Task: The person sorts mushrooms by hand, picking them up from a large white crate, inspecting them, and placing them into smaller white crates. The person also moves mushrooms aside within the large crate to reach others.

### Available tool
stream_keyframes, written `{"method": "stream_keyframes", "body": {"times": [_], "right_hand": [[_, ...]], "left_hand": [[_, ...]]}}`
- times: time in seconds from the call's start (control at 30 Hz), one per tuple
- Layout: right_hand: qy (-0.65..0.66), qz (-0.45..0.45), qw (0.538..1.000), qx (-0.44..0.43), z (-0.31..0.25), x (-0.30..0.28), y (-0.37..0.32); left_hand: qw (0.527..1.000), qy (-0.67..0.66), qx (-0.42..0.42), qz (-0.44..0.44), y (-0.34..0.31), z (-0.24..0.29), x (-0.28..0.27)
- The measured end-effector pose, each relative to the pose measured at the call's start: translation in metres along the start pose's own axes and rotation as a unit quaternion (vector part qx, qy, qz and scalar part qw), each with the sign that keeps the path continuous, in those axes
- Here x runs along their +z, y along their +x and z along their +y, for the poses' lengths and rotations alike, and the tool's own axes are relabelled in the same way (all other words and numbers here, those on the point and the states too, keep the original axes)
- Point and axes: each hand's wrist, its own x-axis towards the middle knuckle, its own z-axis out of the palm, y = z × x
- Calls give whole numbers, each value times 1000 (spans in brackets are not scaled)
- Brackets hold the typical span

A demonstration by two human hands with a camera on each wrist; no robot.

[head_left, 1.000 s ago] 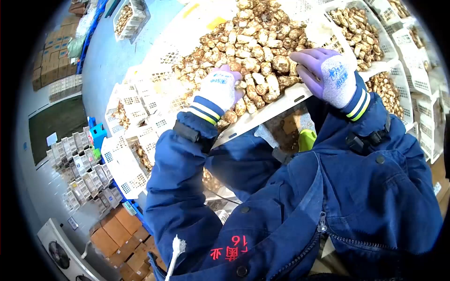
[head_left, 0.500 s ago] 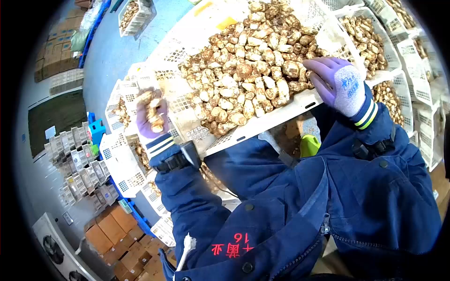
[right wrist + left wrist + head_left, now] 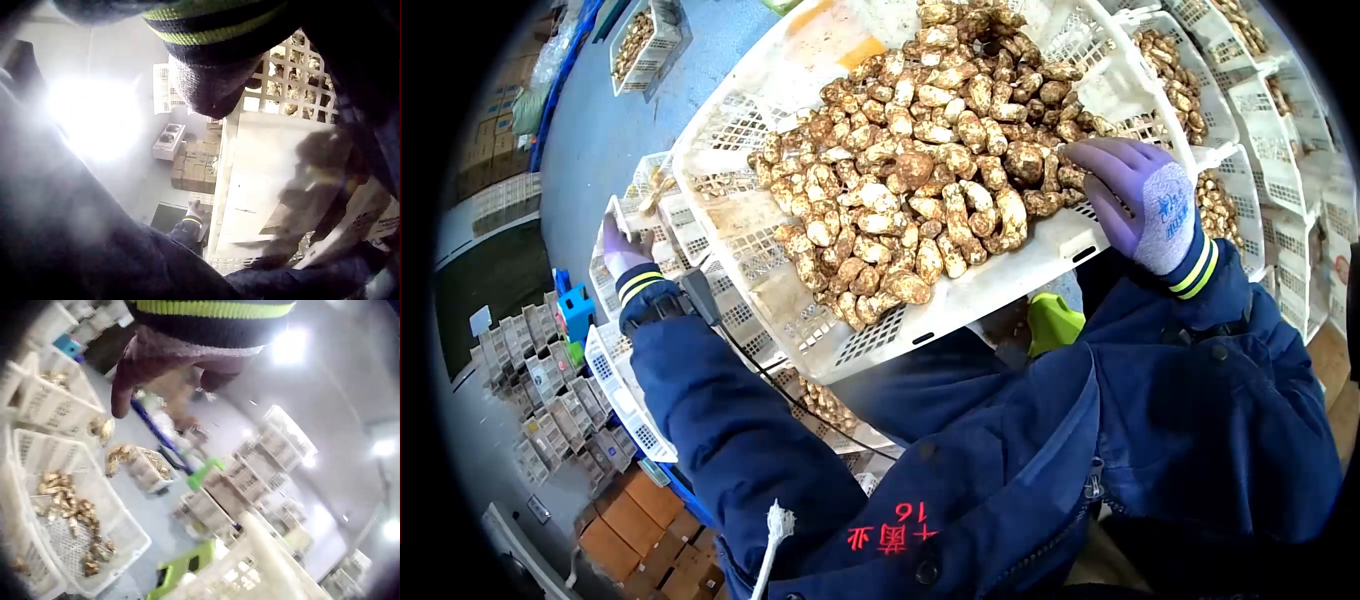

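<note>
A large white perforated basket [image 3: 730, 215] holds a heaped pile of brown-and-cream knobbly pieces [image 3: 900, 180]. My gloved left hand [image 3: 628, 245] is off to its left, fingers spread, over smaller baskets. Beyond its fingers is a blurred pale piece [image 3: 656, 188]. In the left wrist view, loose pieces [image 3: 117, 459] appear apart from the left hand [image 3: 169, 359], which grips nothing visible. My right hand [image 3: 1142, 200] lies at the pile's right side by the basket's near rim, fingers extended and slightly bent. The right wrist view shows the back of the right hand [image 3: 209, 84]; its fingers are hidden.
More filled white baskets [image 3: 1265, 130] stand at the right. Below the left hand is a basket with scattered pieces [image 3: 75, 512]. Another basket [image 3: 643, 45] stands on the blue floor. Cartons [image 3: 640, 515] are stacked at lower left. A cable [image 3: 775, 385] runs from the left wrist.
My left hand went from the pile, gripping several pieces half a second ago, out to the left, where it has let them go. The right hand stays near the same part of the pile.
</note>
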Motion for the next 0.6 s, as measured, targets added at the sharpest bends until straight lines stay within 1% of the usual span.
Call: {"method": "stream_keyframes", "body": {"times": [0.03,0.07,0.1,0.13,0.17,0.2,0.23,0.27,0.3,0.33,0.37,0.4,0.43,0.47,0.5,0.53,0.6], "right_hand": [[-1,-4,1000,0,0,0,0],[-2,-8,1000,0,1,0,-1],[9,0,1000,-2,1,-1,-1],[9,8,1000,-6,1,-1,-1],[9,8,1000,-9,3,0,-2],[8,10,1000,-11,4,1,-3],[15,16,1000,-17,5,2,-4],[21,23,999,-21,7,3,-4],[26,30,999,-24,9,4,-5],[24,48,998,-22,9,4,-7],[23,53,998,-26,10,5,-9],[22,56,998,-29,11,4,-11],[20,32,999,-18,9,-2,-10],[35,41,998,-23,11,2,-10],[40,48,998,-25,12,3,-10],[43,56,997,-27,13,5,-9],[55,58,996,-28,16,11,-11]], "left_hand": [[998,51,39,-28,21,-1,1],[990,25,107,-87,-9,8,17],[978,-28,139,-156,-74,24,50],[953,72,182,-232,-94,28,68],[926,135,150,-319,-115,29,88],[855,291,193,-384,-165,37,112],[772,402,217,-441,-178,20,130],[700,480,230,-476,-184,-3,148],[585,610,280,-455,-192,-17,166],[538,656,302,-436,-188,-45,173],[525,669,295,-436,-174,-75,177],[521,692,284,-411,-183,-79,185],[532,697,266,-400,-189,-82,187],[544,704,243,-387,-196,-81,182],[561,659,312,-392,-194,-84,169],[665,557,301,-396,-180,-99,158],[630,613,207,-430,-188,-78,175]]}}
